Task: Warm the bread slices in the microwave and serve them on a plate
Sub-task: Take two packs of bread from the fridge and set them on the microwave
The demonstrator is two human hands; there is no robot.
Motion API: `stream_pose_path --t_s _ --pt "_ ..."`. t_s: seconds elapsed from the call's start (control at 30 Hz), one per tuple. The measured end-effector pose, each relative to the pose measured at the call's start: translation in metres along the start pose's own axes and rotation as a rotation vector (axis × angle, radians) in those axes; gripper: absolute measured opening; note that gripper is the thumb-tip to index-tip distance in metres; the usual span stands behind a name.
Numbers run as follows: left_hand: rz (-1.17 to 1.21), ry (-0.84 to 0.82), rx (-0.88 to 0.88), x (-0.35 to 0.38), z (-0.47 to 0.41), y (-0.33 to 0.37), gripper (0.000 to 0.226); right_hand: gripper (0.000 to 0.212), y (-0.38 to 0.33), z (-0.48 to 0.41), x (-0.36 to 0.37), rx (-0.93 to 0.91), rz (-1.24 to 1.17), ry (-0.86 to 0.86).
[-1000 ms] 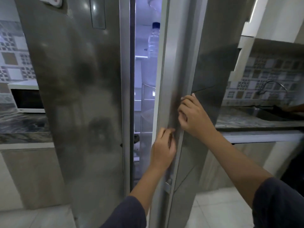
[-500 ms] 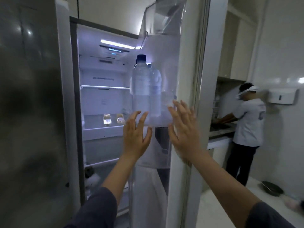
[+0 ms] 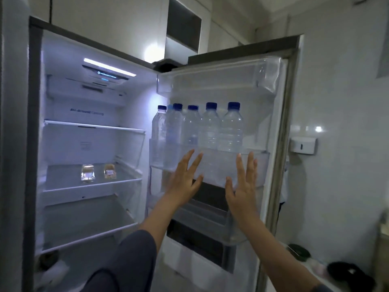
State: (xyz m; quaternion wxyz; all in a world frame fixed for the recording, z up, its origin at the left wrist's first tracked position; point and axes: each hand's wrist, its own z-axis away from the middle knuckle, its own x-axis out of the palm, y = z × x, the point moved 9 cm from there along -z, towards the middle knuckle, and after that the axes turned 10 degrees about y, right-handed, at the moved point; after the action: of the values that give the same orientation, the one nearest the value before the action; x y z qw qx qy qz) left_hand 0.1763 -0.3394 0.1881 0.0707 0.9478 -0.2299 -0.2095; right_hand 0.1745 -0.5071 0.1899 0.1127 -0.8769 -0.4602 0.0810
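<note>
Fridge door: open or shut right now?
Open: the fridge door is swung wide, its bottle bin facing the camera, lit shelves exposed.

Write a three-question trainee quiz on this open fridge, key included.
1. Where do the water bottles stand? A) door bin B) top shelf C) floor
2. True or false: the left hand grips a bottle.
3. How many small packets sit on the lit inner shelf?
Key: 1 A. 2 False: the left hand and right hand are both open, fingers spread, in front of the door bin. 3 Two.
</note>
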Motion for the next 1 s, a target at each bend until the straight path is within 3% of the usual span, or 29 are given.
stream_pose_path --t_s 0.23,0.43,0.57,0.73,1.0 --pt "-0.176 0.001 0.072 0.056 -0.037 -0.004 0.065 0.075 0.078 -0.026 -0.001 0.151 0.074 0.022" --pt "-0.246 0.111 0.205 0.084 -0.063 -0.023 0.062 0.072 0.134 -0.049 0.011 0.313 0.204 0.030" --pt "-0.301 0.172 0.287 0.097 -0.066 -0.044 0.065 0.066 0.134 -0.051 0.050 0.315 0.342 -0.022" --pt "-0.357 0.140 0.412 0.116 -0.067 -0.057 0.064 0.063 0.119 -0.039 0.115 0.267 0.337 -0.083" --pt "-0.447 0.180 0.475 0.139 -0.074 -0.052 0.060 0.060 0.150 -0.046 0.125 0.278 0.307 -0.066"
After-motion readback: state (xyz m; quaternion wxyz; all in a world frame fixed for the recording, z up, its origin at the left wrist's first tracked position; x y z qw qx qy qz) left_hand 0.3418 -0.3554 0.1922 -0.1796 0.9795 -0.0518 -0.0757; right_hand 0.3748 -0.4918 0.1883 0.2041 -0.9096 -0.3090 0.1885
